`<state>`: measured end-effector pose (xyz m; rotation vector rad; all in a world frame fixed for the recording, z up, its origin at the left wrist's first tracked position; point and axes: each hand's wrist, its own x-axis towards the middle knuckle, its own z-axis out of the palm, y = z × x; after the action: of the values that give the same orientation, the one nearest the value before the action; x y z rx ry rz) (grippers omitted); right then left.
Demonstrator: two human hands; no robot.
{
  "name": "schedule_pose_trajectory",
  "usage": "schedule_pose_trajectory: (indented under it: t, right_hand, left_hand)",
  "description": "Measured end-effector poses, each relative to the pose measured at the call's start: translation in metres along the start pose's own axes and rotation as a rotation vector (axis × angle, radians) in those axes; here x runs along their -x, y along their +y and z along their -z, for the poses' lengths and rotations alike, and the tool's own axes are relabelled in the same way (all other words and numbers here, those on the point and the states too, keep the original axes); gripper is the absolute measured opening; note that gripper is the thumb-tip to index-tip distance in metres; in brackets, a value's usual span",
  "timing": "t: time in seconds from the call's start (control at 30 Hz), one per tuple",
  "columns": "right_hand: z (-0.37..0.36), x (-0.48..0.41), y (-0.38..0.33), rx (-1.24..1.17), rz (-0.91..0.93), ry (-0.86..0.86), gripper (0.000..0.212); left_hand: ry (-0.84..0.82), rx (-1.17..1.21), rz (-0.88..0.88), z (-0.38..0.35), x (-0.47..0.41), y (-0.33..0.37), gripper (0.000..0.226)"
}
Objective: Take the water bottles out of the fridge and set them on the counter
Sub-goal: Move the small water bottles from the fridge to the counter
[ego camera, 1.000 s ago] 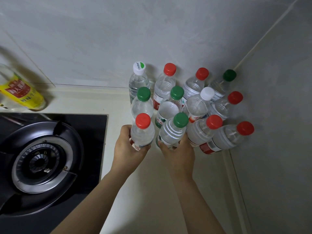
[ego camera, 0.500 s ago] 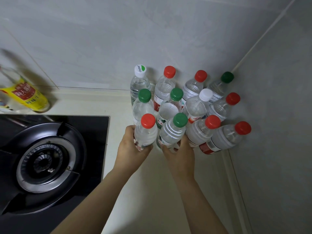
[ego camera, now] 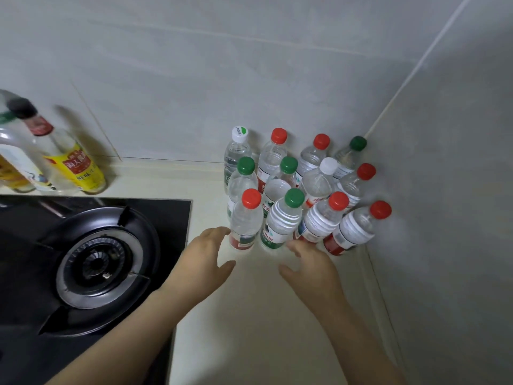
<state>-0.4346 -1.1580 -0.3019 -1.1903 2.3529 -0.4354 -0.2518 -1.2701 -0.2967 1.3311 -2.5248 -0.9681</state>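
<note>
I see my left grip (ego camera: 204, 259) and right grip (ego camera: 311, 263) both spread, holding nothing, just in front of the water bottles (ego camera: 283, 220) standing clustered in the bench (ego camera: 249, 315) corner.

A single wide-angle view, worn on the person's head, looks forward and steeply down onto the desk (ego camera: 249, 323) from close above. It faces the wall corner (ego camera: 402, 87) at 1 o'clock; the water bottles (ego camera: 299, 195) sit just right of centre, the gas burner (ego camera: 97, 262) at 8 o'clock.
</note>
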Motion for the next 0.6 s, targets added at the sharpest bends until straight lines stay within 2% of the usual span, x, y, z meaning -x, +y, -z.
schedule_pose_trajectory:
  t: [0.17,0.3,0.47,0.6]
  right_hand:
    - [0.038,0.026,-0.034,0.087,0.173,0.018,0.048]
    - [0.067,0.053,-0.064,0.032,0.304,0.076,0.044]
    - [0.087,0.087,-0.096,0.078,0.438,0.094,0.046]
    - [0.090,0.108,-0.127,0.086,0.560,0.043,0.047]
  left_hand:
    - [0.060,-0.065,-0.175,0.041,0.028,0.014,0.059]
    - [0.167,-0.079,-0.270,0.077,0.057,0.023,0.057]
    - [0.245,-0.082,-0.339,0.112,0.100,0.019,0.055]
    - [0.269,-0.079,-0.348,0.135,0.132,0.010,0.051]
